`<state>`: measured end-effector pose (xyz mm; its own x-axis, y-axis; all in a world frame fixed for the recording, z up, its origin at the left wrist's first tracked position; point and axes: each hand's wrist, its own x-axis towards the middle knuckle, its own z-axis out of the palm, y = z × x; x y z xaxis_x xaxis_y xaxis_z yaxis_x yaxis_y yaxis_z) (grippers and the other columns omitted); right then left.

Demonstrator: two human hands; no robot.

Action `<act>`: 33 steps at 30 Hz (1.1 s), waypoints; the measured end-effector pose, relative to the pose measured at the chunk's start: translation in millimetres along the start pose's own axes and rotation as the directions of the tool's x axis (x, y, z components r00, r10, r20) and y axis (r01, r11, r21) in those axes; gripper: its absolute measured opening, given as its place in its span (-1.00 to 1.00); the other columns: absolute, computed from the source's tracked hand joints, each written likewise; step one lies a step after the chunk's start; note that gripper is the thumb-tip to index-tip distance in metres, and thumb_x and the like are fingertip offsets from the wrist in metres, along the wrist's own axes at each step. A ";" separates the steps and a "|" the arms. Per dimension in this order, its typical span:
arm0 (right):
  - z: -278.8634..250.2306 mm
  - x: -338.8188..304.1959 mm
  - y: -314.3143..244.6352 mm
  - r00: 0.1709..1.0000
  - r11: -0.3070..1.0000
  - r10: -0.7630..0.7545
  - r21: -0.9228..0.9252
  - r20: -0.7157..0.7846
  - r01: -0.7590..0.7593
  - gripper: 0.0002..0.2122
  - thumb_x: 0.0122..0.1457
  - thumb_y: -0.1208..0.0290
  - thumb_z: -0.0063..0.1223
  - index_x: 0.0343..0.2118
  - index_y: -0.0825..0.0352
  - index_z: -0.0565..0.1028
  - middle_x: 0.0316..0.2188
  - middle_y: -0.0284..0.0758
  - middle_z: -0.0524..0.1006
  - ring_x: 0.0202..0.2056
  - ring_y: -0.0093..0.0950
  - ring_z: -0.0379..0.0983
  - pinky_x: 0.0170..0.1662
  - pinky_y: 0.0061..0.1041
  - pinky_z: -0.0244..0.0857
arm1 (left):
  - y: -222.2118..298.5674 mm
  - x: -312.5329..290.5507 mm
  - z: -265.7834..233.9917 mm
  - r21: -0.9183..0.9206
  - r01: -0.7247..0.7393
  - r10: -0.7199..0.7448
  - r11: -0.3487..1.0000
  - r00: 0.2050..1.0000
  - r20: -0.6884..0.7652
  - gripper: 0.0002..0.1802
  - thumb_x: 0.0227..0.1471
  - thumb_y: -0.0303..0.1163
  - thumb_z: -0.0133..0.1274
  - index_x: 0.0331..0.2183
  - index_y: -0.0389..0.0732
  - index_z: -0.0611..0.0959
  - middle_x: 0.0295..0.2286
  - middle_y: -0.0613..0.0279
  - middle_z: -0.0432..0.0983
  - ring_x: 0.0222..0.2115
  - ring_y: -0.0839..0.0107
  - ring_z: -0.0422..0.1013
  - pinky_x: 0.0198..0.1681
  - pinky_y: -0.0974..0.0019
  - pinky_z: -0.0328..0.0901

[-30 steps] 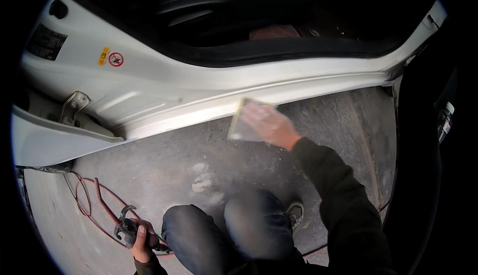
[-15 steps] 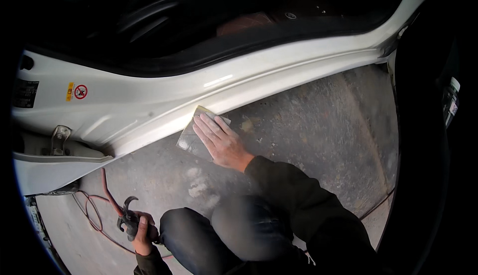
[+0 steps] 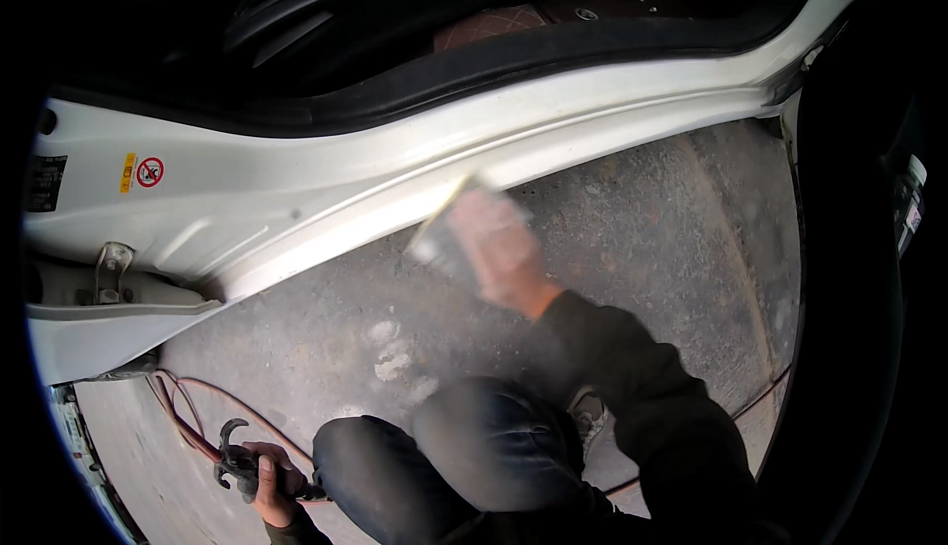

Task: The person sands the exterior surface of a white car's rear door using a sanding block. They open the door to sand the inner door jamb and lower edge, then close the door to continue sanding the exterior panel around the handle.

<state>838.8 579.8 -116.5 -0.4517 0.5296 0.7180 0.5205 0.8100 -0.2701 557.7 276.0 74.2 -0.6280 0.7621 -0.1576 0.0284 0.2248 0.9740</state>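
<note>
R hand [image 3: 504,249] flat on sanding pad [image 3: 439,239] against white sill [image 3: 326,199]; L hand [image 3: 272,481] grips air tool [image 3: 237,461].

A round red-and-white warning sticker [image 3: 150,172] sits beside a yellow label [image 3: 127,172], above a metal latch striker [image 3: 111,269].

Right hand [image 3: 504,249] bare, no glove, motion-blurred. Right sleeve [image 3: 632,387] dark, long, loose fabric, cuff ending at wrist, folds along forearm. Left hand [image 3: 269,481] bare, dark cuff just visible at lower edge. Trousers [image 3: 474,456] dark blue denim, creased over both knees. Shoe [image 3: 591,417] grey, partly hidden behind knee.
</note>
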 end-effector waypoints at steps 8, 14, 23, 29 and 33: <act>37.9 37.5 -60.8 0.972 0.966 -0.210 0.176 0.108 0.190 -0.55 0.24 0.39 -0.19 0.19 0.37 0.29 0.26 -0.15 0.23 0.32 -0.35 0.06 0.37 -0.26 -0.11 | -14.9 11.2 -13.6 0.055 -0.063 0.062 0.996 0.998 0.021 -0.73 0.18 -0.21 0.02 -0.22 -0.17 0.39 -0.55 0.29 0.29 -0.82 0.65 0.03 -0.80 0.49 -0.09; -53.5 -17.4 75.1 0.999 0.987 0.034 -0.158 0.020 -0.031 -0.52 0.14 0.31 0.12 0.13 0.29 0.38 0.16 -0.17 0.37 0.25 -0.31 0.20 0.34 -0.09 -0.08 | -15.3 21.8 -29.1 0.071 -0.023 0.022 0.997 1.000 0.017 -0.79 0.22 -0.26 -0.02 -0.22 -0.16 0.38 -0.55 0.30 0.28 -0.84 0.67 -0.01 -0.80 0.51 -0.12; -199.0 -82.8 209.6 0.729 0.607 0.588 -0.405 -0.349 -0.684 -0.35 0.09 0.60 0.03 0.27 0.48 0.09 0.27 0.04 0.12 0.32 -0.08 -0.04 0.37 -0.19 -0.14 | -10.4 14.8 -14.9 0.076 0.090 -0.086 0.993 0.995 -0.057 -0.81 0.20 -0.27 -0.03 -0.39 -0.16 0.43 -0.67 0.38 0.22 -0.83 0.64 -0.01 -0.81 0.47 -0.13; -77.6 -0.9 92.5 0.651 0.747 0.599 0.035 -0.466 -0.663 -0.43 0.17 0.57 -0.09 0.27 0.44 0.09 0.33 0.01 -0.02 0.36 -0.04 -0.17 0.36 -0.04 -0.26 | -11.4 16.6 3.0 0.291 -0.008 0.033 0.957 0.996 -0.081 -0.70 0.22 -0.18 -0.06 -0.47 -0.15 0.46 -0.80 0.48 0.09 -0.85 0.63 -0.04 -0.82 0.46 -0.19; -63.2 6.7 88.4 0.577 0.715 0.650 0.142 -0.494 -0.684 -0.41 0.10 0.62 -0.05 0.25 0.45 0.15 0.30 0.00 0.07 0.35 -0.06 -0.12 0.35 0.00 -0.29 | -0.3 24.5 -19.6 0.232 0.103 -0.093 0.967 0.994 -0.055 -0.68 0.19 -0.11 -0.01 -0.47 -0.13 0.47 -0.80 0.48 0.10 -0.85 0.62 -0.02 -0.80 0.47 -0.14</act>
<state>927.5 639.1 -95.0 0.4355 0.7082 0.5557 0.5781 0.2531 -0.7757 527.0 282.7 73.2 -0.6697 0.7034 -0.2382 0.1429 0.4368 0.8881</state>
